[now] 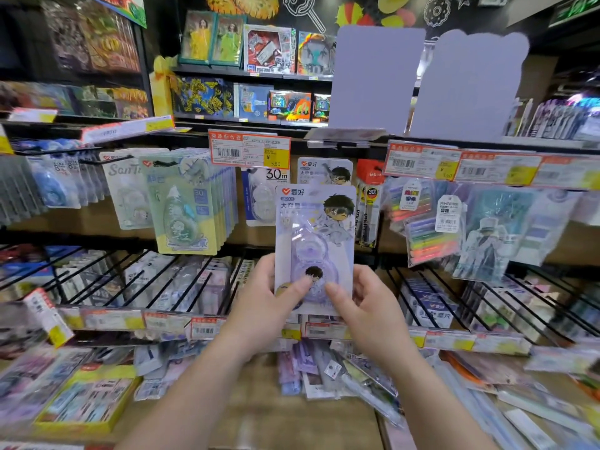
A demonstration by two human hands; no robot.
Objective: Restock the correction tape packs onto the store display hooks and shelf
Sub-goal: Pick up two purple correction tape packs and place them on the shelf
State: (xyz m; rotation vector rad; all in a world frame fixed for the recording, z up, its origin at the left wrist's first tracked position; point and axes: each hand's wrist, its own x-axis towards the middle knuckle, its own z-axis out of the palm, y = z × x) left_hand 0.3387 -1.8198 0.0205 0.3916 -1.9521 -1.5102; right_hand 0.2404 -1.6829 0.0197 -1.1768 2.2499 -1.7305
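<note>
While both hands meet at the middle of the view, they hold one correction tape pack [314,248] upright between them. Left hand [266,300]: thumb laid across the lower front of the card, near the small cartoon head printed on the blister; remaining fingers hidden behind the card, so their lie cannot be told. Right hand [367,306]: thumb on the front at the lower right, fingers curled round the right edge. Pack faces the camera, lilac and white, cartoon figure at upper right, red heart logo at upper left.

Directly behind the held pack's top edge, a matching pack [324,170] hangs on the display, its upper half showing. Just left of it, a blue-and-white pack marked 30m [259,196]. Further left, a thick row of green packs [185,206] on a hook, tilted forward; beyond those, pale Sanrio-style packs [126,190]. An orange-bordered price tag [249,152] with a yellow field sits above, reading 5.50.

Right of the held pack: utility knives in red-topped cards [368,206], then bagged coloured markers [425,228].

Below the hands, a wire-divider shelf [146,284] of upright stock, blurred. Under that, loose packs [324,368] heaped on a wooden ledge, and a yellow tray [87,401] at lower left.
</note>
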